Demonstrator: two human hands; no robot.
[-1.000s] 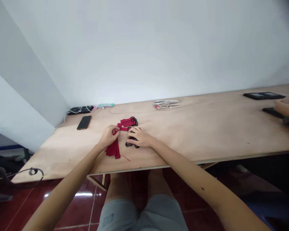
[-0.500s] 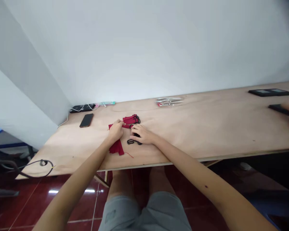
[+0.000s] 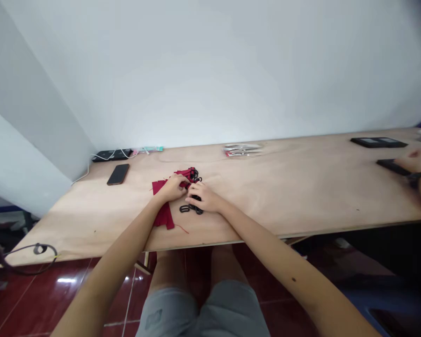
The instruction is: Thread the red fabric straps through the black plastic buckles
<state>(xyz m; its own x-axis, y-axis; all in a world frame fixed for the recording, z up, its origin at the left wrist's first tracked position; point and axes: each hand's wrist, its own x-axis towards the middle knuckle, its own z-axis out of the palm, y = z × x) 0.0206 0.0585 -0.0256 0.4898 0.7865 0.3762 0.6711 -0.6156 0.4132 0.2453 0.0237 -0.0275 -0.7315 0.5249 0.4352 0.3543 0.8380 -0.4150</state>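
My left hand [image 3: 175, 188] is closed, its thumb and fingers pinching a short red webbing strap [image 3: 184, 185]. Right beside it, my right hand [image 3: 204, 196] has its fingertips closed at the other end of this strap, where black plastic shows; the exact grip is hidden. Under and in front of the right palm lie several black slide buckles [image 3: 184, 208]. Beyond the hands is a small pile of red straps fitted with black buckles [image 3: 192, 173]. Loose red strap pieces [image 3: 164, 217] lie under and beside my left wrist, one trailing a red thread.
A phone [image 3: 118, 174] lies on the wooden table [image 3: 284, 187] to the left, near a black power strip [image 3: 111, 155] with white cables. Thin packets [image 3: 243, 150] rest by the wall. At the far right are black cases [image 3: 379, 142] and another person's hand [image 3: 416, 161].
My hands have come closer together over the strap, covering more of it. The whole view has shifted slightly, and more of the other person's hand and wrist shows at the right.
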